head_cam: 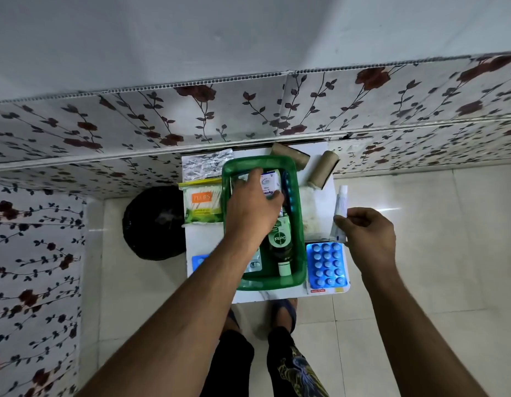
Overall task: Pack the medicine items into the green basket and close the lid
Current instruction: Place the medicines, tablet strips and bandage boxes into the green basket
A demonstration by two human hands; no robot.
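Observation:
The green basket (300, 224) stands in the middle of a small white table (208, 239). Inside it lie a Dettol bottle (281, 245) and a white medicine box (270, 183). My left hand (252, 204) reaches into the basket and grips that box. My right hand (368, 233) is right of the basket and pinches a white ointment tube (340, 207) upright above the table's right edge. A blue blister pack (327, 266) lies right of the basket, and another blue pack (199, 262) shows at its left. A cotton-bud pack (202, 204) lies left of the basket.
Two brown bandage rolls (321, 170) and a silver foil strip (202, 167) lie at the table's back. White gauze (313, 213) sits right of the basket. A black bin (154, 222) stands on the floor to the left. My feet (283, 310) are under the table's front edge.

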